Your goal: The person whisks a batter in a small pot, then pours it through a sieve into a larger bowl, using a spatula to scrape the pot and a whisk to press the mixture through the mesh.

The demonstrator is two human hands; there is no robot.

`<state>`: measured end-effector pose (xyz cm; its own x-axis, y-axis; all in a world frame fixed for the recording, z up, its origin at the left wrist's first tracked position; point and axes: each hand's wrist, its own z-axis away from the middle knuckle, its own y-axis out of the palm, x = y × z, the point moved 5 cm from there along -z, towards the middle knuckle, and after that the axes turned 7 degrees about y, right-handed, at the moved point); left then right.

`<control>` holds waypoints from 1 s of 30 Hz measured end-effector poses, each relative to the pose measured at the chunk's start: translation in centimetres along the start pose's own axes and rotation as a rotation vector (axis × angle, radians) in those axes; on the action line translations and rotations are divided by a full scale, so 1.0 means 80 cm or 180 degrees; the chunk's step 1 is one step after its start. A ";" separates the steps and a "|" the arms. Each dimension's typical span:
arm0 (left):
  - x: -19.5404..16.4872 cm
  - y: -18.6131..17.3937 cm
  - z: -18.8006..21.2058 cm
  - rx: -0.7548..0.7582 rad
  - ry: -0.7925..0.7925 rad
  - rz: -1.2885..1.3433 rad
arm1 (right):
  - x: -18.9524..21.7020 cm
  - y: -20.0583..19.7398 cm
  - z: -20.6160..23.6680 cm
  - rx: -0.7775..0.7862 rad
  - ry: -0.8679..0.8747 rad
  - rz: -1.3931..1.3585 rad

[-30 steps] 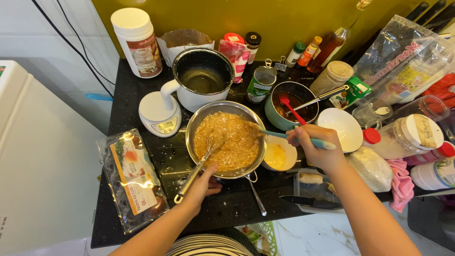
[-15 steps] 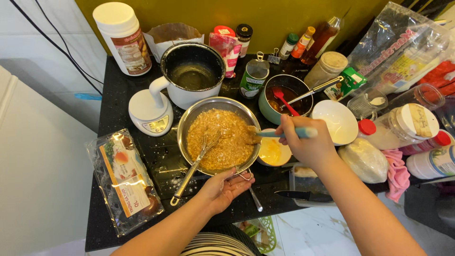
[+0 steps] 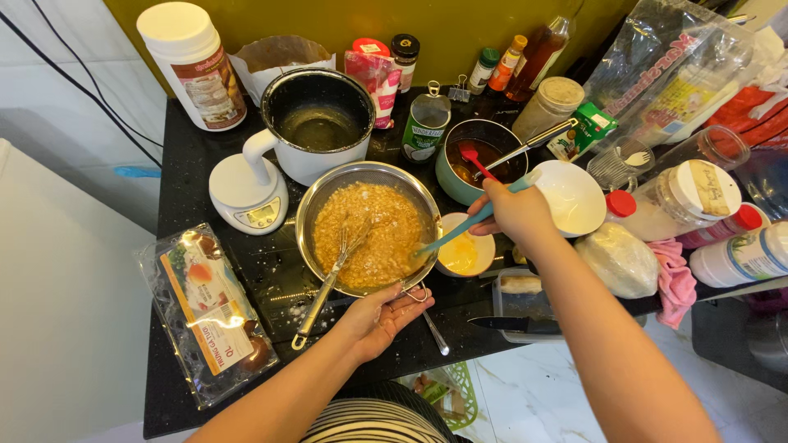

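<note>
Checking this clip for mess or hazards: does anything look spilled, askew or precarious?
Yes. A black-handled knife lies at the counter's front edge by a clear container, blade pointing toward the left hand. White specks and smears dot the black counter beside the metal bowl. Nothing looks tipped over.

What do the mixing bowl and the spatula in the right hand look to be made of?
Mixing bowl: polished metal, likely stainless steel, its rim shiny and reflective. Spatula, in the right hand: matte teal, probably silicone or plastic; the look leaves it open.
</note>
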<state>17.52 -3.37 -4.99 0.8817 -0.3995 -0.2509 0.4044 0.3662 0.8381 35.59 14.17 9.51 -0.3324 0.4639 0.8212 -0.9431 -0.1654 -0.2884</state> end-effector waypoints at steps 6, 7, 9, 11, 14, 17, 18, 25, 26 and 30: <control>-0.001 -0.009 -0.012 0.0124 -0.0069 -0.0024 | -0.087 0.024 -0.057 0.0055 0.0281 -0.1029; -0.001 -0.009 -0.014 0.0153 -0.0054 -0.0050 | -0.103 0.035 -0.057 0.0033 0.0258 -0.1406; 0.000 -0.009 -0.016 0.0197 -0.0029 -0.0085 | -0.121 0.043 -0.051 -0.0056 0.0242 -0.1956; 0.000 -0.010 -0.012 0.0221 -0.0050 -0.0208 | -0.124 0.041 -0.033 -0.0179 0.0256 -0.2307; -0.010 -0.033 0.002 -0.0470 0.0049 -0.0782 | -0.085 0.001 0.014 -0.0560 -0.0598 -0.1836; -0.036 -0.062 0.019 -0.1284 0.0424 -0.1489 | -0.047 -0.013 0.067 -0.0670 -0.1316 -0.0978; -0.045 -0.070 0.024 -0.1529 0.0584 -0.1721 | -0.029 -0.001 0.083 -0.0621 -0.1997 -0.0222; -0.093 -0.079 0.020 -0.1037 0.0888 -0.2428 | -0.067 0.108 0.114 0.1351 -0.2945 0.0036; -0.108 -0.080 0.022 -0.1098 0.0980 -0.2484 | -0.071 0.102 0.106 0.1267 -0.2847 -0.0546; -0.162 -0.074 0.035 -0.1263 0.1562 -0.2425 | -0.070 0.074 0.069 0.1481 -0.2676 -0.2564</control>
<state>3.00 -2.70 -5.30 0.3186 -0.2855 -0.9039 0.8786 0.4468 0.1686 31.90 5.82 5.92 0.6029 -0.0940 0.7922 -0.7306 -0.4639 0.5010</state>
